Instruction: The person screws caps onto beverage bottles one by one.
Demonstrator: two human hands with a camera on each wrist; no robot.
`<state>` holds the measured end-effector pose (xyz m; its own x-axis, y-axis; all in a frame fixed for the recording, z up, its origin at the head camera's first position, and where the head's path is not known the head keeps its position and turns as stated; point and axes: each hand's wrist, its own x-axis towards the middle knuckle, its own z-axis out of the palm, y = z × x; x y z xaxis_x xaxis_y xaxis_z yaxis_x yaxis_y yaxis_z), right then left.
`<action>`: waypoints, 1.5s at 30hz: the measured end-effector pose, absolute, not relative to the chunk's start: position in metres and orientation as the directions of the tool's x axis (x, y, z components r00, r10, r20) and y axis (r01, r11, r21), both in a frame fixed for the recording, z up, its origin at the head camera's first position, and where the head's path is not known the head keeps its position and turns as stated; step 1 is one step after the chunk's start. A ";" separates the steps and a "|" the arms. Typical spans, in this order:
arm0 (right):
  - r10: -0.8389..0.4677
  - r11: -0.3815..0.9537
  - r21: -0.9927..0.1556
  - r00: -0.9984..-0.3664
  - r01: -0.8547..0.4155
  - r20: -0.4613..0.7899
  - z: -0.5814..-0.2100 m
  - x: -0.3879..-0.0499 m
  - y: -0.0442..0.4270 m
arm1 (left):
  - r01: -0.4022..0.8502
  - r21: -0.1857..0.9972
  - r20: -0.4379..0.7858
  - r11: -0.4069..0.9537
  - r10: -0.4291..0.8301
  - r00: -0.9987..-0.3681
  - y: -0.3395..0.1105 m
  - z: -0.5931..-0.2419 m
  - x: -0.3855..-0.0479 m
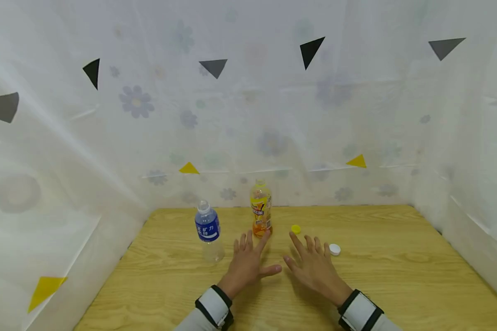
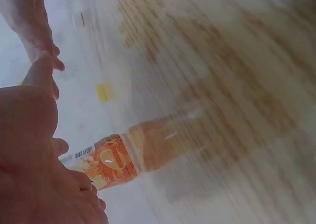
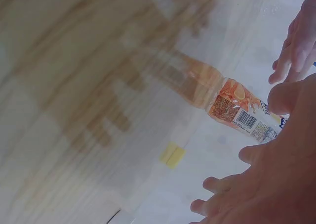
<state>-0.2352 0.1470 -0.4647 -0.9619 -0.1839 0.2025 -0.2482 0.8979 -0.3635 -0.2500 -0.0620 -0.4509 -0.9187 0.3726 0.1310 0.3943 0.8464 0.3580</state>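
Note:
My left hand [image 1: 247, 263] is held over the table with its fingers spread and nothing in its grasp. Just beyond its fingertips stands an upright orange drink bottle [image 1: 260, 209], uncapped, with some orange liquid at the bottom. To the left is a clear bottle [image 1: 207, 230] with a blue label, also uncapped. My right hand [image 1: 314, 271] hovers with spread fingers, holding nothing. A yellow cap [image 1: 296, 229] lies just past its index finger, and a white cap [image 1: 334, 249] lies to its right. In the right wrist view, the orange bottle's label [image 3: 237, 105] is partly hidden by the right hand.
The wooden table [image 1: 397, 257] has its far edge close to a white flower-print curtain [image 1: 248, 115]. More of the curtain hangs on both sides. Black, grey and yellow triangles are stuck to it. The glossy tabletop reflects the hands and the orange bottle.

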 end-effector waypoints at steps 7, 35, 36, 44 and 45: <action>-0.152 0.929 -0.316 -0.977 -0.194 0.153 -0.462 -0.236 0.149 | 0.362 0.336 0.113 0.869 0.344 -0.932 -0.059 -0.448 -0.254; -0.183 0.885 -0.357 -0.928 -0.300 0.325 -0.464 -0.236 0.150 | 0.479 0.359 0.809 0.801 -0.011 -0.588 -0.115 -0.339 -0.281; -0.184 0.884 -0.355 -0.926 -0.303 0.330 -0.464 -0.236 0.150 | 0.485 0.382 0.819 0.787 -0.045 -0.572 -0.119 -0.336 -0.282; -0.189 0.885 -0.348 -0.921 -0.310 0.340 -0.462 -0.237 0.147 | 0.428 0.665 0.692 0.612 -0.289 -0.662 -0.154 -0.336 -0.284; -0.189 0.885 -0.350 -0.923 -0.308 0.335 -0.462 -0.238 0.147 | 0.406 0.695 0.661 0.594 -0.305 -0.686 -0.157 -0.339 -0.283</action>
<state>-0.2377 0.1471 -0.4622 -0.9231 -0.1894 0.3348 -0.3083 0.8847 -0.3496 -0.2834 -0.1573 -0.3393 -0.6859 -0.3045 0.6609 0.4058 0.5938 0.6948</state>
